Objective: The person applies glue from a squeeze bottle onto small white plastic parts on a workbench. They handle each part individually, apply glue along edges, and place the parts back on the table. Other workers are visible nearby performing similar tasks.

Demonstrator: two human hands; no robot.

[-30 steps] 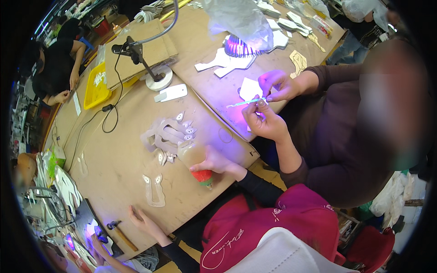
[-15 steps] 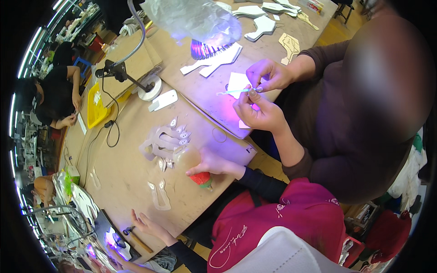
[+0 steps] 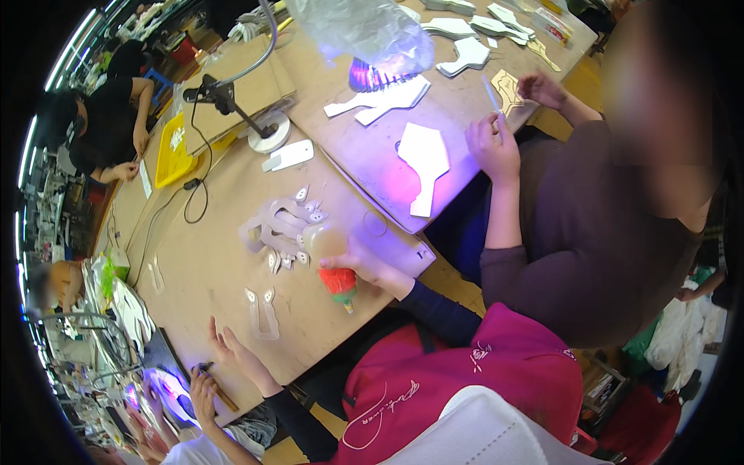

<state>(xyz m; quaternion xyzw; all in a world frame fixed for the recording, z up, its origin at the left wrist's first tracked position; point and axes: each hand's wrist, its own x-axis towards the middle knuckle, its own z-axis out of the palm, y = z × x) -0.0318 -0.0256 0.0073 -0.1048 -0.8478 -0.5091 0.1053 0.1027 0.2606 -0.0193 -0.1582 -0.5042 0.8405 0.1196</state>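
My right hand [image 3: 361, 262] is wrapped round a squeeze glue bottle [image 3: 324, 242], cloudy and round at the base, with a red band and a green neck. The bottle tilts so that its nozzle points down toward the table's near edge. Beside it lies a heap of thin pale cut pieces [image 3: 280, 226] with small white tabs at their ends. Nearer my left hand is a single translucent U-shaped piece [image 3: 264, 316] with two white tabs. My left hand [image 3: 237, 358] hovers over the near table edge, fingers spread, holding nothing.
A co-worker at the right holds up a thin pale stick [image 3: 492, 94] by a paddle-shaped white piece [image 3: 425, 155]. A lamp [image 3: 372, 74] wrapped in plastic glows purple above, its stand [image 3: 270, 133] on the table. Beyond are a yellow tray [image 3: 177, 155] and cable. A hammer [image 3: 226, 398] lies lower left.
The co-worker's hands have parted and moved away from the white piece, uncovering it. My right hand has tipped the bottle's nozzle downward slightly. Another person's hand has come beside the hammer.
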